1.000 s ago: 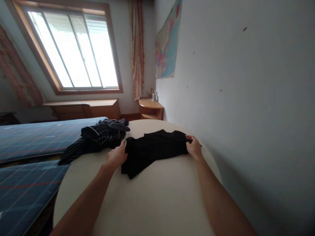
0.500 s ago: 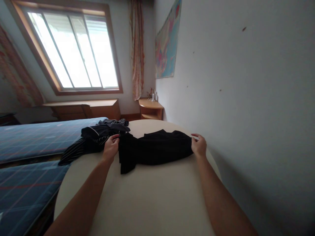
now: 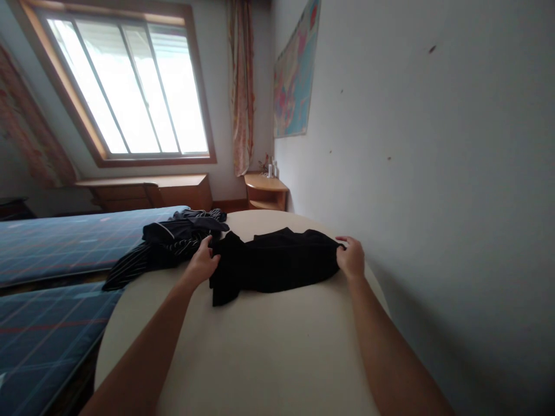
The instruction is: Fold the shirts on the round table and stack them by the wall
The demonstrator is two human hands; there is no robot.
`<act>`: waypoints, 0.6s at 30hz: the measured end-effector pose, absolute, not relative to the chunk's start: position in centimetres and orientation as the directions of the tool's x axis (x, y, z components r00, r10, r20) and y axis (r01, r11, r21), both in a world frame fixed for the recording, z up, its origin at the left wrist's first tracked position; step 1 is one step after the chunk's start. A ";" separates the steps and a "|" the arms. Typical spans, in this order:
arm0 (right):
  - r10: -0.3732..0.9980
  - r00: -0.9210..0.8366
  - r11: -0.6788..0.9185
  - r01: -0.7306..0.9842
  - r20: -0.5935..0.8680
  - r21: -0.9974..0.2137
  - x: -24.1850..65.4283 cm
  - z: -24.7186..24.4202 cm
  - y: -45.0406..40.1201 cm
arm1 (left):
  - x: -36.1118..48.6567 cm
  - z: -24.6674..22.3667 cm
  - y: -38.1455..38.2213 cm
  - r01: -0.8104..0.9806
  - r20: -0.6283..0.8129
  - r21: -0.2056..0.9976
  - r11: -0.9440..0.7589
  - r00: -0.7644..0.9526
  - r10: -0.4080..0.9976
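Observation:
A black garment (image 3: 277,263), its exact kind not clear, lies spread sideways in a folded strip on the round cream table (image 3: 264,346). At its left end, my left hand (image 3: 203,264) has the cloth between thumb and fingers, the fingertips partly hidden by the fabric. My right hand (image 3: 352,257) pinches the garment's right end, with the index finger stretched out above the cloth. Close behind my left hand, a heap of dark striped clothing (image 3: 169,242) rests across the table's left edge.
Left of the table stand beds or mattresses with blue plaid covers (image 3: 65,248). A white wall (image 3: 433,202) runs close along the right side. Farther back are a corner shelf (image 3: 266,184) with small bottles, a wooden desk (image 3: 173,188) and a window (image 3: 130,86).
My left hand has shifted slightly right and down at the garment's left end, with thumb and index finger farther apart. The right hand and the garment have barely moved.

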State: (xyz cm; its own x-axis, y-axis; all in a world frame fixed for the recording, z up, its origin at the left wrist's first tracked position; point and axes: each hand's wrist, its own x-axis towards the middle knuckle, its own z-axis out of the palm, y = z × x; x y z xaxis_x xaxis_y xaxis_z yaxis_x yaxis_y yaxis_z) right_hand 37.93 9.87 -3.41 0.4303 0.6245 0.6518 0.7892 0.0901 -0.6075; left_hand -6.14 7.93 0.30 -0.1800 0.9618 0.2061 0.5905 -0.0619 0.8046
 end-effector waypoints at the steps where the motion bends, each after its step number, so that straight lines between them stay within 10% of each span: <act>1: 0.588 0.439 0.100 0.794 0.679 -0.600 37.9 -3.0 9.7 | -6.2 0.7 7.9 0.539 0.205 0.840 -0.064 -0.205 0.957; 5: 0.521 0.466 0.105 0.797 0.716 -0.595 38.1 -2.0 9.3 | -6.8 1.7 7.6 0.539 0.179 0.842 -0.019 -0.246 0.953; 18: 0.717 0.232 0.144 0.874 0.657 -0.465 36.8 -2.7 9.6 | -4.8 2.0 5.5 0.950 0.263 0.307 -0.065 -0.019 0.965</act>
